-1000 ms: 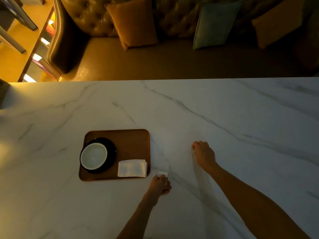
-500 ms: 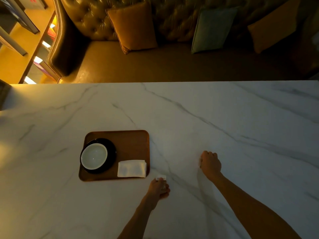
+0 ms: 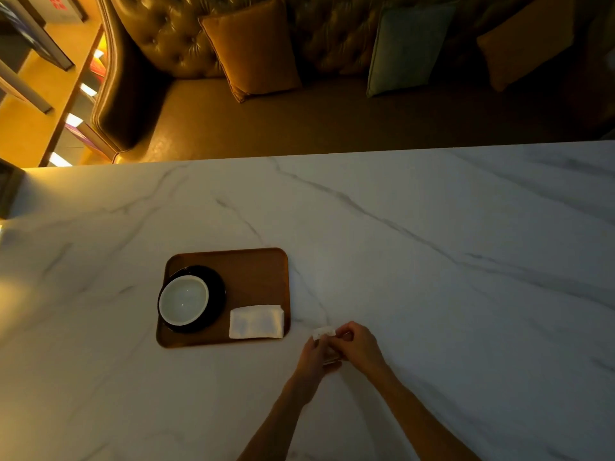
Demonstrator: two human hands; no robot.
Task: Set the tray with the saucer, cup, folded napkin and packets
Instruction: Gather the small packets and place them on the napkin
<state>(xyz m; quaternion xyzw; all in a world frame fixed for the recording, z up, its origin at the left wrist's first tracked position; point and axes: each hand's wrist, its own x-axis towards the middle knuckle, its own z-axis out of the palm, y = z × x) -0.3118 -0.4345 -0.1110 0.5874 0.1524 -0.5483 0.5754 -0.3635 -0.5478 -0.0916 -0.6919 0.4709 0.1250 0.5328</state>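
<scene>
While both hands meet just right of the tray (image 3: 253,267), the left hand (image 3: 312,359) and right hand (image 3: 361,347) pinch small white packets (image 3: 323,333) between them, a little above the surface (image 3: 432,277). Left fingers (image 3: 314,344) curl around the lower part of the packets; right fingers (image 3: 344,329) close on the right end. How many packets are held cannot be told; the light is dim and the hands cover most of them.

Tray: brown, rectangular, rounded corners, lying flat on the white marbled surface. Saucer (image 3: 218,287): dark, in the tray's left half, its left rim reaching the tray's edge. Cup (image 3: 183,300): white inside, upright on the saucer, set toward the saucer's near left; appears empty. Napkin (image 3: 256,321): white, folded to a rectangle, lying flat in the tray's near right corner, just beside the saucer. The tray's far right part is bare.

Packets sit off the tray, near its near right corner, not touching it.

Beyond the far edge of the surface: a tufted bench (image 3: 173,38) with two orange cushions (image 3: 253,48) and a pale green one (image 3: 406,48) leaning upright against its back. Both forearms enter from the bottom of the view, bare.
</scene>
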